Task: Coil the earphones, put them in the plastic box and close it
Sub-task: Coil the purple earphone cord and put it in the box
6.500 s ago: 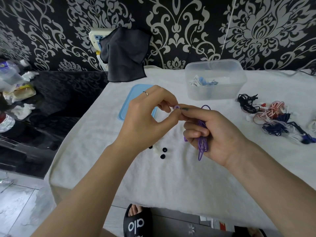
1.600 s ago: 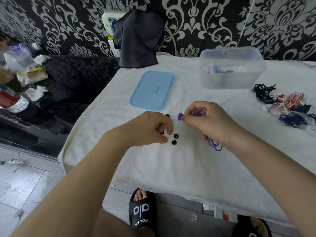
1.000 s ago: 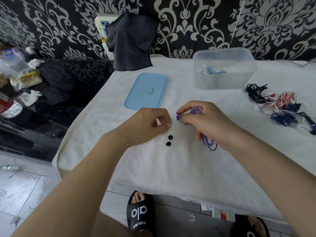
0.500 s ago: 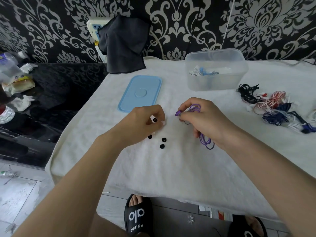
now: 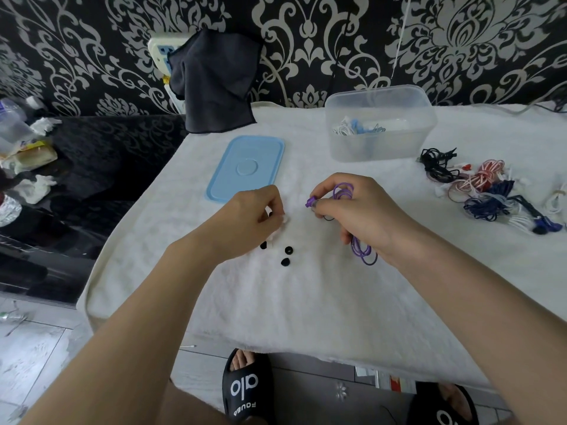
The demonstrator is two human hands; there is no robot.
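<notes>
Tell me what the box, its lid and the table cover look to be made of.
Plastic box: frosted translucent plastic, contents show through. Blue lid: opaque, smooth plastic, moulded ring in its middle. Table cover: white, fuzzy fabric, probably towel or fleece.

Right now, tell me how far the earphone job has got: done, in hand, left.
Done: the plastic box stands open with white and blue earphones inside; its blue lid lies beside it. In hand: the right hand grips the coiled purple earphones, while the left hand pinches a small black ear tip. Left: box the purple set, coil the tangled pile at right, close the lid.
</notes>
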